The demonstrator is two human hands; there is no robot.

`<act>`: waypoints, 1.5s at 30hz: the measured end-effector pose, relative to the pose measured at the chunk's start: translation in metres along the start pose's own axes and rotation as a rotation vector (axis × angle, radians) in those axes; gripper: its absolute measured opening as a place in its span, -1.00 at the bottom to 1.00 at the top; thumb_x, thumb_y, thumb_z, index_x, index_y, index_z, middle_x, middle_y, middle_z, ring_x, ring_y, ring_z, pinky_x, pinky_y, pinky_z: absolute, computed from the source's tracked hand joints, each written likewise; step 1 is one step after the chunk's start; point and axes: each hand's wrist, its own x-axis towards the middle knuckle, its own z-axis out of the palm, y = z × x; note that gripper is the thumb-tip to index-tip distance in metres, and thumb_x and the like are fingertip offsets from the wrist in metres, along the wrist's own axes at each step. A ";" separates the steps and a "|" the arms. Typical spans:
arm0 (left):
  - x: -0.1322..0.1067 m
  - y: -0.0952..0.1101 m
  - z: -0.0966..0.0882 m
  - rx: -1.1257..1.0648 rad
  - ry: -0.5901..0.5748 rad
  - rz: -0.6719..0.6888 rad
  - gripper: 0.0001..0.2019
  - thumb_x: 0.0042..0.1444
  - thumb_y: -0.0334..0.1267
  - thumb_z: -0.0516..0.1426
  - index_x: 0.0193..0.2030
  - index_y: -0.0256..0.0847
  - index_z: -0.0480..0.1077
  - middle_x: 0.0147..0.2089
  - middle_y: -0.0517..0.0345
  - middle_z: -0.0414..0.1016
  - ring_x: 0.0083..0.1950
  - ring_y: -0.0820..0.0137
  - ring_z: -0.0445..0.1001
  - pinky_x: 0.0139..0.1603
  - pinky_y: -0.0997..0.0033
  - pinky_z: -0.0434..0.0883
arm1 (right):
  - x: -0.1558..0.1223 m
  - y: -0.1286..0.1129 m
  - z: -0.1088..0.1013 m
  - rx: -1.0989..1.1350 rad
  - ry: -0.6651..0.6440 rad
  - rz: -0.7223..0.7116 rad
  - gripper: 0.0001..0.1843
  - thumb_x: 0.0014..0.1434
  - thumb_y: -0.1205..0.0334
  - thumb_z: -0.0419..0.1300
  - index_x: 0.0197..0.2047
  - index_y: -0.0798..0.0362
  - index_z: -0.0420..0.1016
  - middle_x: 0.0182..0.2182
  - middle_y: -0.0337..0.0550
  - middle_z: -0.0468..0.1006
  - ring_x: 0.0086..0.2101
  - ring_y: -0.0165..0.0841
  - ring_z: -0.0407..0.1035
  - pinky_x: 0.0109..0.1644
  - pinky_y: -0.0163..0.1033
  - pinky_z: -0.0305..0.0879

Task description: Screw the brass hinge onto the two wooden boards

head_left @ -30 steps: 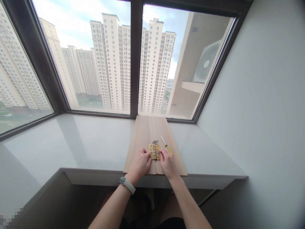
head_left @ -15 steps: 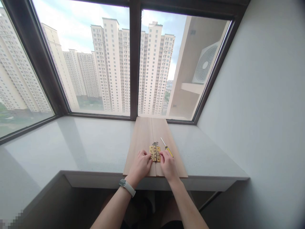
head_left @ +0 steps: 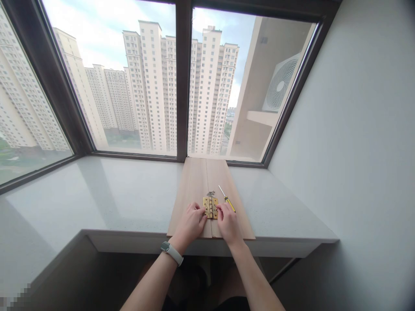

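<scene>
An open brass butt hinge (head_left: 211, 208) lies flat on two pale wooden boards (head_left: 194, 181), its knuckle close to the seam between them. My left hand (head_left: 193, 220) grips the hinge's left edge with thumb and fingertips. At the right edge, my right hand (head_left: 228, 222) has its thumb and forefinger drawn together against the other leaf. Whether a small screw sits in those fingers is too small to tell. Just beyond the hinge is a little heap of screws (head_left: 211, 193). A yellow-and-black screwdriver (head_left: 230, 204) rests by my right knuckles, its shaft pointing away.
The boards lie side by side on a white windowsill counter (head_left: 136, 207), reaching from its front edge to the window frame (head_left: 182, 108). A white wall (head_left: 340, 129) rises on the right. Tall buildings and an outdoor fan unit (head_left: 280, 84) show through the glass.
The view has tilted down very slightly. Both hands stay at the hinge's edges, and the screws and screwdriver lie as before.
</scene>
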 end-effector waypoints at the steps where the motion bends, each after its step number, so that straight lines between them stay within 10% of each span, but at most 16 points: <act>1: 0.000 0.001 -0.001 0.000 0.000 0.002 -0.81 0.31 -0.22 0.07 -0.08 -0.13 0.50 -0.12 0.00 0.38 0.00 0.20 0.37 0.09 0.18 0.37 | 0.000 0.000 0.000 -0.001 0.000 0.003 -0.73 0.35 0.34 -0.04 -0.15 0.01 0.49 -0.17 -0.02 0.52 -0.15 -0.21 0.45 0.01 -0.09 0.40; 45: -0.001 0.005 0.007 0.010 0.112 0.041 -0.82 0.30 -0.22 0.10 -0.30 -0.15 0.48 -0.21 0.07 0.36 -0.06 0.25 0.41 0.01 0.22 0.41 | -0.001 0.001 0.002 -0.024 0.083 -0.052 -0.78 0.37 0.34 -0.02 -0.14 0.04 0.45 -0.20 -0.05 0.49 -0.19 -0.24 0.43 -0.04 -0.15 0.39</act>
